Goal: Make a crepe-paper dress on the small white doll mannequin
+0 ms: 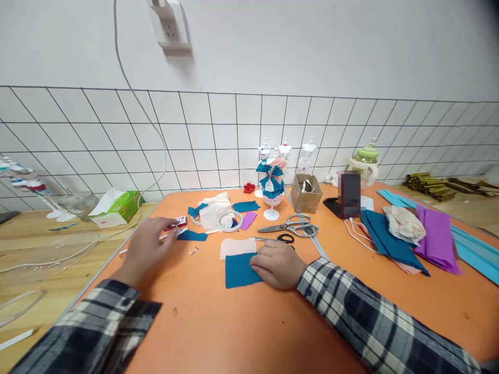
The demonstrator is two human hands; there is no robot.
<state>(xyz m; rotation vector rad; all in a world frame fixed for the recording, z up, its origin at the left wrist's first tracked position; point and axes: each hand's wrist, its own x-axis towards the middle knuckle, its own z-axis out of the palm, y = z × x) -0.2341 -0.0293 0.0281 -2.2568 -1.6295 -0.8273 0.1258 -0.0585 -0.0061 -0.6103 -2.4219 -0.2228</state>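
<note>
My left hand (150, 246) hovers at the left of the orange table top, fingertips pinched around something small and whitish that I cannot make out. Just behind it lies a red and white box (179, 221). My right hand (278, 264) rests with curled fingers on the right edge of a blue crepe paper piece (239, 271), which overlaps a pale pink piece (237, 248). Black-handled scissors (286, 238) lie right behind that hand, partly hidden by it. Larger metal scissors (298, 226) are farther back. A roll of tape (231, 221) lies between the hands.
A small dress form in a blue paper dress (272, 182) stands at the back, beside a cardboard box (306, 195). Folded purple paper (436, 236) and blue paper (390, 236) lie at right. A tissue pack (117, 209) and white cable (166, 156) are at left.
</note>
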